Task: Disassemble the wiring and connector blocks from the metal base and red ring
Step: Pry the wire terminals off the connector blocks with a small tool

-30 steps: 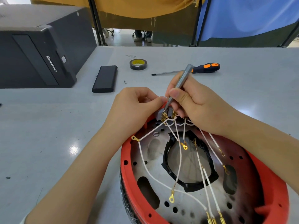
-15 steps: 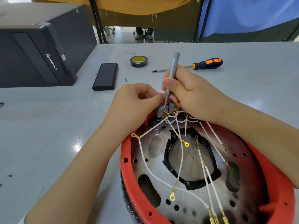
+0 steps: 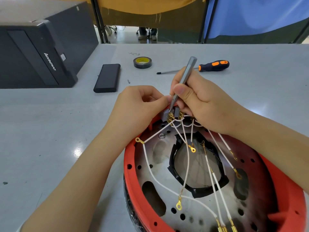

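Head-worn view, facing forward and down, close over grey table [image 3: 50, 131]

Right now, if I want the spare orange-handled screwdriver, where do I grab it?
Take the screwdriver by its black and orange handle at the right end, from above. It lies flat on the table with its thin shaft pointing left; the handle is the thick part with free space around it.

Both hands [image 3: 167, 104] crowd the connector blocks [image 3: 168, 114] at the far rim of the red ring [image 3: 133, 181]; white wires [image 3: 185, 164] fan across the metal base [image 3: 160, 166] below them. The tabletop [image 3: 50, 131] lies open at left. Toward the upper middle of the frame lie a black case [image 3: 107, 78], tape roll [image 3: 142, 62] and orange-handled screwdriver [image 3: 212, 65]; a black computer tower [image 3: 36, 52] fills the upper left.
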Motion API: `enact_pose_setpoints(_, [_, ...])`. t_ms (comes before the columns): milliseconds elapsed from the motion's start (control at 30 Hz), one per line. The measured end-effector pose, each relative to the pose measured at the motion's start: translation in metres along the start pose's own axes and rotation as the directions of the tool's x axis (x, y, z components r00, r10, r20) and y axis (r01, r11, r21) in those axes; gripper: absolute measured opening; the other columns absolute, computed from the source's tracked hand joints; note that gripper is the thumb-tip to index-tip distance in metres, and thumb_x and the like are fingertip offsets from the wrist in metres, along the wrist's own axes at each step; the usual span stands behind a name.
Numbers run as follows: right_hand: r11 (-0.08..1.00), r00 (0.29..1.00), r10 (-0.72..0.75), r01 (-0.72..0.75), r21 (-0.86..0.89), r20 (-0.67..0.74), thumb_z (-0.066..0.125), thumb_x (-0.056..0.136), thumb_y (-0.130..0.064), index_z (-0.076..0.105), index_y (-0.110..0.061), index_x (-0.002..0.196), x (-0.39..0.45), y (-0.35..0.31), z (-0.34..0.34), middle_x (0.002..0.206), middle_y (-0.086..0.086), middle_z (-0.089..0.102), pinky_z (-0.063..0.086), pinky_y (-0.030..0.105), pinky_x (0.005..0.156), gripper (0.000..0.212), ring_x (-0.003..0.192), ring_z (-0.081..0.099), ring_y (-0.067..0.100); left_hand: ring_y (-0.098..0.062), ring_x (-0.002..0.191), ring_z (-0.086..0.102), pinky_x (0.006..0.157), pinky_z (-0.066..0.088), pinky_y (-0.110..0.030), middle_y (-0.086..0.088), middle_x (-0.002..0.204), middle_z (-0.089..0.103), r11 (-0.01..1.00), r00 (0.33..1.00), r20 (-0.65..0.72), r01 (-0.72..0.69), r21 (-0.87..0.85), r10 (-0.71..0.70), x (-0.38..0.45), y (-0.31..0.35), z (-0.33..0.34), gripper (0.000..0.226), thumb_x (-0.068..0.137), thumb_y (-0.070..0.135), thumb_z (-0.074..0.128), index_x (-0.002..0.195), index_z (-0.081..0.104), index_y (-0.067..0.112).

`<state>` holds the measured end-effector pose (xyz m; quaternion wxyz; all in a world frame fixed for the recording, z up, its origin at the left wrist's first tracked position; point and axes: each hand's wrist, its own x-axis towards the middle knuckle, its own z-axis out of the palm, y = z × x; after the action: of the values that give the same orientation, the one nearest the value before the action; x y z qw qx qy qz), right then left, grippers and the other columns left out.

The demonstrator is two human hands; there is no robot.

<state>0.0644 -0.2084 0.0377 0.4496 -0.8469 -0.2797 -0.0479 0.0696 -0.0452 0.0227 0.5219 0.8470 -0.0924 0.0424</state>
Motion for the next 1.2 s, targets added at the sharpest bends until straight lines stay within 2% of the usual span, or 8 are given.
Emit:
enact_pose_setpoints(167, [0.999,0.999,0.033,-0.032,-0.022,0.011,0.036,0.103,-0.022,0.043,-0.028,0.086,0.004,-0.003,0.003,0.061,-0.01,0.046,0.038,0.015,0.055,0.019,0.054,0.044,0.002,-0.002,0.041,0.047,0.041,0.033,-0.007,0.006,0.053,0.062,1.0,1.0,-0.004,-0.007,0.009,0.007,0.001,0.0,0.0,0.021,0.081,0.035,0.067,0.064,0.068,0.021])
enact_pose_setpoints(400, [0.991,0.991,0.131,-0.129,-0.036,0.037,0.035,0.103,-0.025,0.043,-0.028,0.082,0.015,-0.007,0.003,0.052,-0.028,0.05,0.037,0.009,0.054,0.022,0.052,0.048,-0.006,-0.002,0.043,0.046,0.042,0.033,-0.008,0.004,0.055,0.062,1.0,1.0,-0.002,-0.01,0.009,0.01,0.001,-0.001,0.001,0.02,0.079,0.036,0.068,0.066,0.069,0.022])
enact_pose_setpoints(567, [0.98,0.981,0.194,-0.194,0.032,0.011,0.037,0.102,-0.022,0.048,-0.021,0.083,0.017,-0.008,0.003,0.058,-0.013,0.045,0.038,0.009,0.053,0.022,0.048,0.049,-0.009,-0.002,0.04,0.044,0.04,0.032,-0.008,0.003,0.053,0.06,1.0,1.0,-0.006,-0.001,0.014,0.001,0.002,-0.001,0.002,0.019,0.08,0.034,0.068,0.066,0.069,0.022])
enact_pose_setpoints(667, [0.975,0.978,0.209,-0.208,0.084,0.003,0.037,0.102,-0.02,0.048,-0.019,0.082,0.016,-0.008,0.003,0.058,-0.013,0.044,0.038,0.005,0.05,0.023,0.046,0.05,-0.01,-0.002,0.04,0.045,0.04,0.033,-0.008,0.003,0.055,0.061,1.0,1.0,0.0,0.001,0.017,-0.001,0.002,-0.001,0.001,0.019,0.082,0.035,0.068,0.068,0.07,0.023])
enact_pose_setpoints(900, [0.991,0.995,0.101,-0.099,0.088,-0.019,0.036,0.103,-0.018,0.046,-0.025,0.085,0.002,-0.002,0.001,0.061,-0.007,0.045,0.039,0.022,0.053,0.022,0.053,0.039,0.008,-0.004,0.044,0.049,0.042,0.037,-0.009,0.002,0.06,0.065,0.999,1.0,0.001,-0.001,0.032,0.001,0.002,-0.002,0.001,0.021,0.083,0.039,0.067,0.068,0.069,0.024])
enact_pose_setpoints(1000, [0.995,0.996,0.084,-0.083,0.056,-0.007,0.036,0.103,-0.019,0.046,-0.026,0.085,0.003,0.0,0.001,0.062,-0.009,0.045,0.041,0.024,0.057,0.022,0.055,0.042,0.006,-0.004,0.044,0.049,0.043,0.037,-0.009,0.001,0.061,0.065,0.999,1.0,-0.002,-0.005,0.043,0.005,0.002,-0.002,0.0,0.021,0.083,0.038,0.066,0.068,0.069,0.024])
enact_pose_setpoints(1133, [0.996,0.997,0.079,-0.079,0.031,0.0,0.036,0.103,-0.021,0.047,-0.026,0.085,0.005,0.0,0.003,0.06,-0.017,0.05,0.04,0.016,0.061,0.021,0.058,0.047,0.001,-0.004,0.043,0.047,0.042,0.034,-0.008,0.002,0.059,0.065,1.0,1.0,-0.002,-0.003,0.029,0.003,0.002,-0.002,0.0,0.021,0.084,0.036,0.066,0.067,0.068,0.024])
enact_pose_setpoints(1200, [0.997,0.997,0.081,-0.081,0.007,-0.005,0.036,0.102,-0.024,0.045,-0.026,0.085,0.005,-0.001,0.005,0.067,-0.014,0.057,0.048,0.024,0.067,0.02,0.064,0.055,0.005,-0.004,0.044,0.049,0.042,0.034,-0.008,0.003,0.06,0.065,1.0,1.0,0.003,-0.002,0.025,0.002,0.002,-0.002,0.0,0.021,0.084,0.035,0.065,0.066,0.068,0.024])
